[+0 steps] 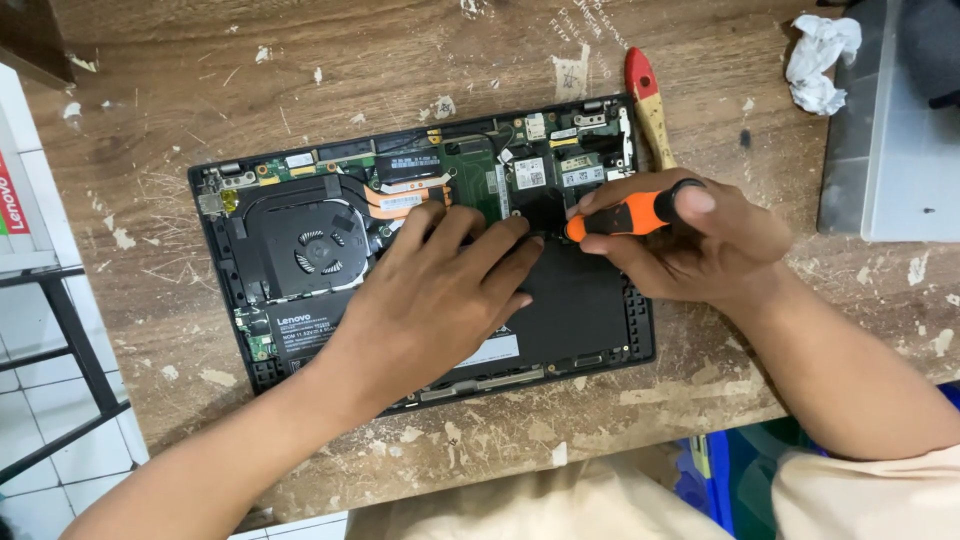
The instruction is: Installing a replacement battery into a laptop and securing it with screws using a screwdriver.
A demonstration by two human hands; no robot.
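Note:
An opened black laptop [300,250] lies bottom side up on a worn wooden table [400,60]; its fan, copper heat pipe, green circuit board and flat black battery are exposed. My left hand [440,290] rests flat on the battery with its fingers spread toward the middle of the board. My right hand [700,240] grips an orange-and-black screwdriver [625,215]. The screwdriver's tip points left into the laptop, just beside my left fingertips.
A paintbrush with a red and tan handle [648,105] lies beyond the laptop's far right corner. A crumpled white tissue [820,60] and a grey laptop lid [890,150] sit at the right. Left of the table are a white tiled floor and a black metal frame [70,340].

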